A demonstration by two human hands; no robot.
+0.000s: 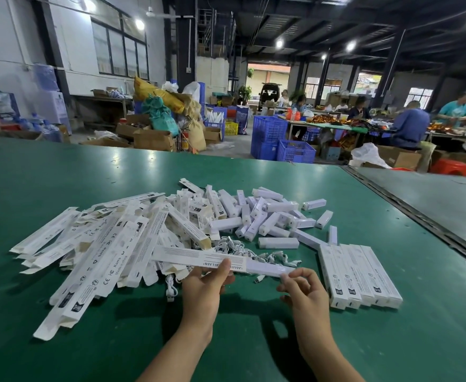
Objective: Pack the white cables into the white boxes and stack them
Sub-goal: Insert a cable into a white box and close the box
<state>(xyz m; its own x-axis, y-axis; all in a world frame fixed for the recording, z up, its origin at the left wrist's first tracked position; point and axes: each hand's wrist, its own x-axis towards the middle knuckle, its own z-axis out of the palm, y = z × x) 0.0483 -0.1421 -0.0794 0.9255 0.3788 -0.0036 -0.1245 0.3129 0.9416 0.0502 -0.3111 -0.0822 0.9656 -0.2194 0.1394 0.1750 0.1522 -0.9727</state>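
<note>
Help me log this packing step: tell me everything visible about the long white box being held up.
The long white cardboard box is slim and rectangular, with grey print that reads upside down here. It is held roughly level above the green table. The left hand grips its middle; a pale white insert sticks out of its right end, pinched by the right hand.

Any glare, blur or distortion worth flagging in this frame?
Head view: wide-angle lens tilts the background pillars; ceiling lamps streak pale glare on the green table; left hand, right hand and long white box are sharp, soft shadows beneath; distant workers slightly blurred.
</note>
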